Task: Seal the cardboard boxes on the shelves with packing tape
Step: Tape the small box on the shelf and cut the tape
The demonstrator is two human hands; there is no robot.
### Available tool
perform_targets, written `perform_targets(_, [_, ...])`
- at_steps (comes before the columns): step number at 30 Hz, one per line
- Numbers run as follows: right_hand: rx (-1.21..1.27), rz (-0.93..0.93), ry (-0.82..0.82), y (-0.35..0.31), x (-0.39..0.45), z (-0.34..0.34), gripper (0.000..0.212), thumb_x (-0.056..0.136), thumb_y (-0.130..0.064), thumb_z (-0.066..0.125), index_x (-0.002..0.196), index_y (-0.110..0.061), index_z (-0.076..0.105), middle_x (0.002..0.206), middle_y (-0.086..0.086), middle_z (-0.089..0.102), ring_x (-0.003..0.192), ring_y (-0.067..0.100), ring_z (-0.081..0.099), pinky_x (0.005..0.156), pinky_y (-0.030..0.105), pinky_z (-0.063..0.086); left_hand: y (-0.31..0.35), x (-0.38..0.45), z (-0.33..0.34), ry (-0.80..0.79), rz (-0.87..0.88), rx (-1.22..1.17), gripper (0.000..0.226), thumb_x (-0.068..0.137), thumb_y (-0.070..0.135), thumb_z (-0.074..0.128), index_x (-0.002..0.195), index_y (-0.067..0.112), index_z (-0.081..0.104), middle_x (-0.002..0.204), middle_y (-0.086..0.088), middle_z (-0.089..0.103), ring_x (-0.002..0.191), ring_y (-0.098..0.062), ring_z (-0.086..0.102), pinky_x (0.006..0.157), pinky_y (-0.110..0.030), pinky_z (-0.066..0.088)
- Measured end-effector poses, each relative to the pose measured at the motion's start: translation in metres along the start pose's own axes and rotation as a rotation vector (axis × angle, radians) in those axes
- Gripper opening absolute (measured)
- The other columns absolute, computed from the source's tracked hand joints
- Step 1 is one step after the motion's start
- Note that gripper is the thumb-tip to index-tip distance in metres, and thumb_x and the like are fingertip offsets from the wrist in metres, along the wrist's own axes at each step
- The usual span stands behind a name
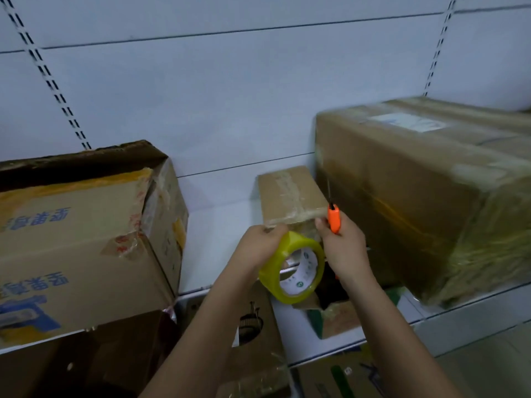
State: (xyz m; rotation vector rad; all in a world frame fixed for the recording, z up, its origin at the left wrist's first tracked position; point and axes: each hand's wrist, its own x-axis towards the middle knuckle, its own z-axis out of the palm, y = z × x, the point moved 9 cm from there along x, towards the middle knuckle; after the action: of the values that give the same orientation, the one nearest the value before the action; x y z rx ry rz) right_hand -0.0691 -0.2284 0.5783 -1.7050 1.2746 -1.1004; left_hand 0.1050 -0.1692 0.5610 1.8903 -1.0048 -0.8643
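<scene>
Both forearms come up from the bottom centre of the frame. Left hand grips the roll of yellowish packing tape, fingers curled over its outer rim; roll sits at centre frame, tilted, white printed core facing the camera. Right hand is clenched round an orange utility knife, thin blade pointing up, just beside the big box's left edge.

Small cardboard box stands on the white shelf right above the hands, centre frame, clear tape already running along its top. Both hands are at its near edge; actual contact is hard to tell.

Large box fills the right side of the frame, wrapped in tape, white label on top, blurred. Left side: a worn box with blue print, top flap open, old tape peeling at the corner. Lower shelf, bottom centre: more cartons, partly hidden by the arms.
</scene>
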Motion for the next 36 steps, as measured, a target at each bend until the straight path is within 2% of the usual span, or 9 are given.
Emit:
perform_targets(6, [-0.032,-0.322,-0.148,-0.070,-0.006,0.017,0.043,0.096,-0.020,0.061,0.138,-0.015,0.055,0.147,-0.001,0.048,0.137,0.010,0.039,0.114,0.026,0.029,-0.023,-0.015,0.019,-0.279,-0.192,-0.355,0.046,0.097,0.041,0.048,0.080,0.005,0.070,0.071,-0.017,0.064,0.047,-0.018,0.053,0.047,-0.026,0.044])
perform_targets(10, [-0.056,-0.357,-0.234,-0.069,-0.009,0.043,0.046,0.095,-0.030,0.059,0.140,-0.021,0.053,0.151,-0.003,0.043,0.141,0.011,0.036,0.114,0.024,0.028,-0.039,-0.003,-0.009,-0.101,-0.234,-0.211,0.043,0.086,0.058,0.055,0.091,0.016,0.063,0.107,-0.019,0.064,0.097,-0.033,0.063,0.096,-0.045,0.053])
perform_targets(15, [0.181,-0.287,-0.179,-0.050,-0.023,0.022,0.039,0.098,-0.033,0.057,0.135,-0.043,0.051,0.118,-0.014,0.062,0.104,-0.002,0.057,0.086,0.011,0.043,-0.009,0.010,-0.066,0.299,0.065,-0.059,0.063,0.097,0.037,0.052,0.152,0.013,0.035,0.152,-0.011,0.036,0.136,-0.026,0.043,0.112,-0.040,0.037])
perform_targets(19, [0.176,-0.253,-0.013,-0.040,-0.036,-0.017,0.017,0.096,-0.045,0.055,0.101,-0.036,0.068,0.090,-0.002,0.071,0.087,0.010,0.066,0.076,0.035,0.053,0.060,0.019,-0.053,0.364,0.317,0.002,0.063,0.094,0.050,0.056,0.145,0.017,0.042,0.131,-0.002,0.042,0.124,-0.018,0.048,0.104,-0.027,0.036])
perform_targets(23, [0.189,-0.155,0.042,-0.015,-0.046,-0.038,0.015,0.097,-0.031,0.057,0.107,-0.033,0.068,0.101,-0.017,0.072,0.098,0.005,0.068,0.088,0.042,0.055,0.082,0.055,0.009,0.224,0.119,0.500,0.123,0.068,0.092,0.042,0.157,0.010,0.018,0.157,-0.020,0.022,0.142,-0.038,0.030,0.115,-0.048,0.032])
perform_targets(27, [0.266,-0.042,0.065,0.009,-0.049,-0.045,0.016,0.098,-0.020,0.057,0.105,-0.027,0.070,0.099,-0.015,0.074,0.096,0.006,0.070,0.089,0.043,0.056,0.081,0.057,0.007,0.241,0.131,0.639,0.103,0.071,0.074,0.062,0.149,0.012,0.034,0.148,-0.016,0.032,0.122,-0.033,0.052,0.098,-0.037,0.047])
perform_targets(29, [0.275,-0.039,0.078,0.009,-0.050,-0.048,0.015,0.097,-0.021,0.059,0.104,-0.028,0.071,0.101,-0.013,0.074,0.096,0.007,0.070,0.089,0.041,0.055,0.070,0.054,-0.016,0.228,0.176,0.389,0.077,0.075,0.066,0.060,0.135,0.019,0.050,0.137,-0.011,0.044,0.112,-0.030,0.059,0.095,-0.036,0.049])
perform_targets(32, [0.263,-0.062,0.111,0.005,-0.047,-0.056,0.016,0.096,-0.025,0.061,0.104,-0.033,0.072,0.100,-0.012,0.074,0.099,0.005,0.068,0.088,0.035,0.054,0.025,0.051,-0.038,0.075,0.031,-0.625,0.046,0.088,0.057,0.045,0.103,0.021,0.069,0.113,-0.010,0.072,0.096,-0.029,0.068,0.095,-0.050,0.054])
perform_targets(36, [0.280,-0.090,0.113,-0.006,-0.041,-0.062,0.018,0.097,-0.026,0.060,0.109,-0.031,0.072,0.099,-0.015,0.074,0.097,0.002,0.068,0.085,0.030,0.053,-0.010,0.045,-0.007,-0.122,-0.120,-1.350,0.051,0.094,0.047,0.036,0.116,0.015,0.070,0.113,-0.018,0.073,0.110,-0.041,0.064,0.093,-0.059,0.053])
